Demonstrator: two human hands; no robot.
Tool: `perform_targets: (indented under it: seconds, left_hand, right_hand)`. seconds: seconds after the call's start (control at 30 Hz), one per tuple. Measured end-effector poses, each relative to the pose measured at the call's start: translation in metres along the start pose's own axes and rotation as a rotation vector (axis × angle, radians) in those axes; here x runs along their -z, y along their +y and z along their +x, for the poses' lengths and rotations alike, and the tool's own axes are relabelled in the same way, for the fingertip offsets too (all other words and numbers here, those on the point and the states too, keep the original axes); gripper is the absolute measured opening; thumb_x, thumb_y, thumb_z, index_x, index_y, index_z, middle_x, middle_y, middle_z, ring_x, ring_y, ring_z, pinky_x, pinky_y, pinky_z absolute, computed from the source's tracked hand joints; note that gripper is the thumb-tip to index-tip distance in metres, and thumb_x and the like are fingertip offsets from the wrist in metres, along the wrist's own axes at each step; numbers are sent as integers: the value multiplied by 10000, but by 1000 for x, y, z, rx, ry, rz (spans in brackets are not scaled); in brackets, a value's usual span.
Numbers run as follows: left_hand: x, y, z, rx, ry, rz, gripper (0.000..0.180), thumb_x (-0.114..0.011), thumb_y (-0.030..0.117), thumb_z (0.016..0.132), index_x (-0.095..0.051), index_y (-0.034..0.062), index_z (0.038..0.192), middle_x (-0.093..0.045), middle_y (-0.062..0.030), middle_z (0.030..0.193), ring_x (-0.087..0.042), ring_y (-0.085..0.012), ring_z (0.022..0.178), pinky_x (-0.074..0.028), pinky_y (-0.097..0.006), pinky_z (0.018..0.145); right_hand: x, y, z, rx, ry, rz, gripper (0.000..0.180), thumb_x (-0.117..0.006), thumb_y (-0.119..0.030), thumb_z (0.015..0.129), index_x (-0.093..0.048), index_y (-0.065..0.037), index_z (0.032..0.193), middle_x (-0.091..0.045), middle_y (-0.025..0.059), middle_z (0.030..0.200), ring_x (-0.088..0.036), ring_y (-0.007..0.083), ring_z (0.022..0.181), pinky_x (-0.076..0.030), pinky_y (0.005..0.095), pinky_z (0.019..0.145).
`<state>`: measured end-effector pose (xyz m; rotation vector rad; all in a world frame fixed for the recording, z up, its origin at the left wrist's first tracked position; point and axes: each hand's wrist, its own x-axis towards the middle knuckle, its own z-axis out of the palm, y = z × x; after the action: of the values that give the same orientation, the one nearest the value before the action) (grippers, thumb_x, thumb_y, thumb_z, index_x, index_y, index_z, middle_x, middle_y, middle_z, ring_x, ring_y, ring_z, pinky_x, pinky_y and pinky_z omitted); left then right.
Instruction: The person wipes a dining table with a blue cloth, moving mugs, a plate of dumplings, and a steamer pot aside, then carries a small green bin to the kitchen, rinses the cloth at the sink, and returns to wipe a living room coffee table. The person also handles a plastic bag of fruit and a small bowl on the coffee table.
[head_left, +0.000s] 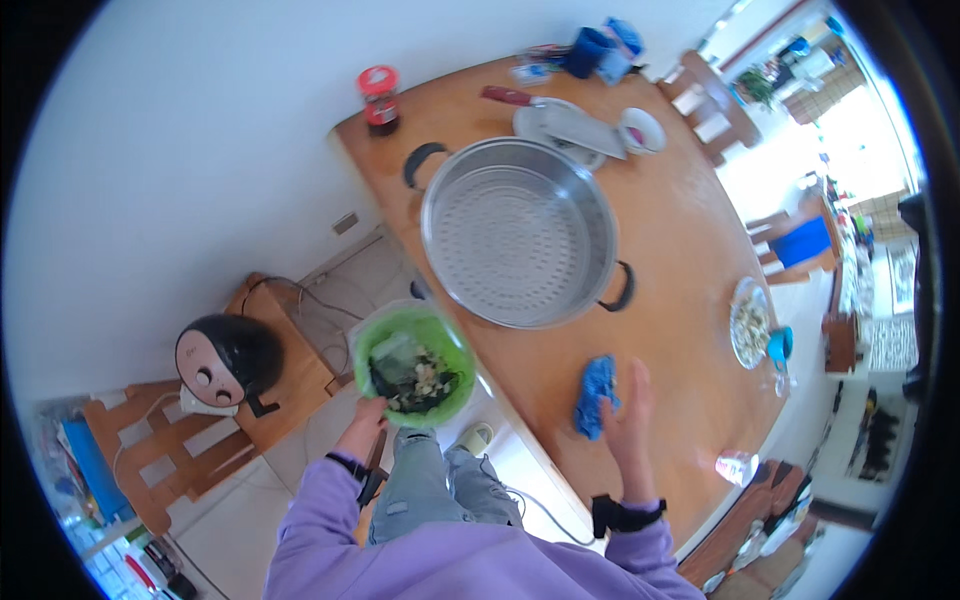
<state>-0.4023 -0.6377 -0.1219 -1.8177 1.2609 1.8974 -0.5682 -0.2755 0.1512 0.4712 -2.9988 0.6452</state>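
Steel fills the middle of your view: the big perforated steamer pot (518, 232) with two black handles sits on the wooden worktop (690, 260), and everything else is placed from it.

Your left hand (366, 415) is below and to the left of the pot, off the worktop's edge, fingers closed on the near rim of a green bowl (413, 364) lined with a clear bag and holding dark green and pale scraps. The bowl hangs just beside the pot's near-left rim, over the floor and your knees.

Your right hand (630, 410) is below the pot's right handle, held open with fingers together and straight, edge-on to the worktop. It touches or nearly touches the crumpled blue cloth (596, 395) lying on the wood just to its left; you cannot tell whether it presses on it.

Beyond the pot, toward the far end, lie a cleaver (565, 120) across a plate and a small white bowl (641, 130) beside it. A red-lidded jar (380, 98) stands at the far-left corner. To the pot's right, near the worktop's edge, sits a plate of pale chopped food (749, 322). Left of the pot, down on a low wooden stand, is a black rice cooker (226, 357).
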Motion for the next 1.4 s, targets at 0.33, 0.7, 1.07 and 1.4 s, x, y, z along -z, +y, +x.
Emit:
perform_targets:
  seconds: [0.33,0.7,1.07,1.4]
  left_hand:
    - [-104,-32,169,-72,-51,788,566,-499,179,752,-415,-51,1263,-574,-252,1113,-608,-361,933,-492,-412,787]
    - [-185,-101,294,-235,-349,1005,690,-531,202,742,-299,115,1387,-605,-207,1084,-579,-351,1020,-458,-446,859]
    - [-135,-5,206,-450,-463,958,876,-702,356,707,-248,69,1399,-369,-334,1303,-387,-431,1222,-359,-449,990]
    - [-7,282,-76,-489,-726,167,561,-547,256,891,-336,77,1378,-571,-130,1140,-571,-191,983,-472,-320,813]
  right_hand:
    - [34,59,-54,-374,126,-96,543,-490,20,829,-341,-21,1349,-415,145,1342,-574,241,997,-429,331,897]
    - [13,40,-53,-399,141,-246,449,-456,-65,873,-383,-39,1316,-469,152,1265,-570,215,1002,-449,311,841]
    - [44,-4,-39,-288,42,-295,511,-527,37,799,-405,-11,1293,-400,172,1295,-541,271,1001,-443,347,870]
    - [130,-7,-1,-169,-52,-124,433,-632,-63,780,-497,-23,1190,-476,199,1191,-579,304,928,-469,371,808]
